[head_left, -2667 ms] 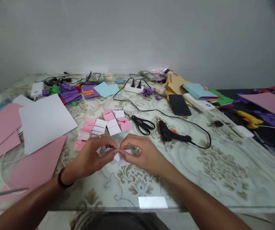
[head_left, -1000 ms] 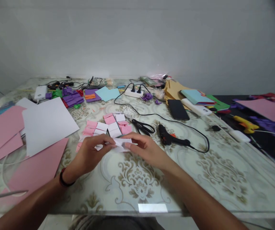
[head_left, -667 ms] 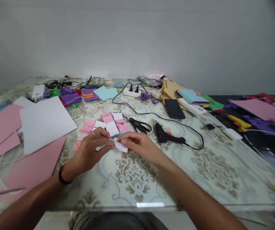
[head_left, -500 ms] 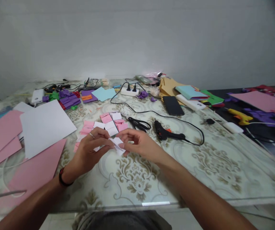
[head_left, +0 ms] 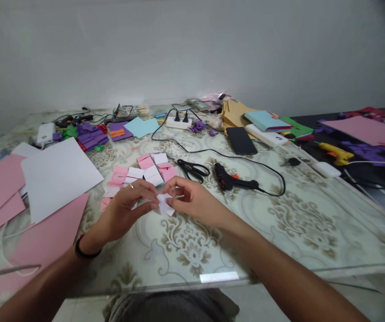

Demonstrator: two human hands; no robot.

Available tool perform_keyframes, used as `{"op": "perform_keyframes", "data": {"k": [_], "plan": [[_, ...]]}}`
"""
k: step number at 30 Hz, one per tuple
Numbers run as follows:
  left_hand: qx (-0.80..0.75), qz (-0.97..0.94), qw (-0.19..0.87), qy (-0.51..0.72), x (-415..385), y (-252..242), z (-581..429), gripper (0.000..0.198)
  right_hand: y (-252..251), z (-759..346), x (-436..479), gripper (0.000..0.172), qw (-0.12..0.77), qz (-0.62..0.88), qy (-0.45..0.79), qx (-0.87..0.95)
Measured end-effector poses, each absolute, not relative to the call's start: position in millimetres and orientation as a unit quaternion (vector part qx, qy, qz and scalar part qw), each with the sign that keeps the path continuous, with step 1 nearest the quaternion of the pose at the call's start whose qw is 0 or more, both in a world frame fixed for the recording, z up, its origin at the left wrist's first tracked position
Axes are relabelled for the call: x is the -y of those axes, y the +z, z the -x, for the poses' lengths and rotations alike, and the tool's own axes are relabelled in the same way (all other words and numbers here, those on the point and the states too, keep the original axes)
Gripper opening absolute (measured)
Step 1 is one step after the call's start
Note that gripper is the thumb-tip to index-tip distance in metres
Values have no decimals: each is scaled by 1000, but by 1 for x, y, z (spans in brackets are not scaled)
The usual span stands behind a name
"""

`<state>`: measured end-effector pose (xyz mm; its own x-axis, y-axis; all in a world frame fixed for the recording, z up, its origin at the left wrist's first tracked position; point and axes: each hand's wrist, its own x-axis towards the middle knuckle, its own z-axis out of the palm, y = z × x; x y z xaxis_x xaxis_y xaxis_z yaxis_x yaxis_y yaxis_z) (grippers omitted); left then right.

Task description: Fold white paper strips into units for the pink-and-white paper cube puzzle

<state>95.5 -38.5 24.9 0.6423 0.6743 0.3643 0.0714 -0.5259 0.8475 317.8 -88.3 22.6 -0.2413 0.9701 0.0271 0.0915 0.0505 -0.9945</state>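
A small piece of white paper is held between my two hands above the patterned tabletop. My left hand pinches its left edge with thumb and fingers. From the other side, my right hand grips the same piece, its fingers curled. Just beyond my hands lie folded pink and white paper pieces, partly hidden behind my left hand. Black scissors rest to the right of these pieces, and a black glue gun lies further right with its cord trailing.
Large white and pink sheets cover the left side. Purple strips, a power strip and cables sit at the back. A black phone and stacked coloured papers are at the back right, with a yellow glue gun beyond.
The white paper piece has turned slightly between my fingers, and my hands have shifted a little. The view has tilted slightly, moving the table items up in the picture.
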Motion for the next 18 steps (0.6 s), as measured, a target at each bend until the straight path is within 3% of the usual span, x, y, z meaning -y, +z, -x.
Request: {"op": "perform_keyframes", "data": {"k": [5,7,13,18], "plan": [[-244,-747,493,373,39,17,-98,5,22,-315,90,31,476,434,506,574],[-233,-739,513,370,40,16,-97,3,22,-317,90,37,451,416,543,573],[-198,-754,517,353,45,21,-95,6,16,-322,85,27,349,335,703,521],[-192,-703,570,378,46,21,-97,31,17,-323,84,27,376,301,721,499]]}}
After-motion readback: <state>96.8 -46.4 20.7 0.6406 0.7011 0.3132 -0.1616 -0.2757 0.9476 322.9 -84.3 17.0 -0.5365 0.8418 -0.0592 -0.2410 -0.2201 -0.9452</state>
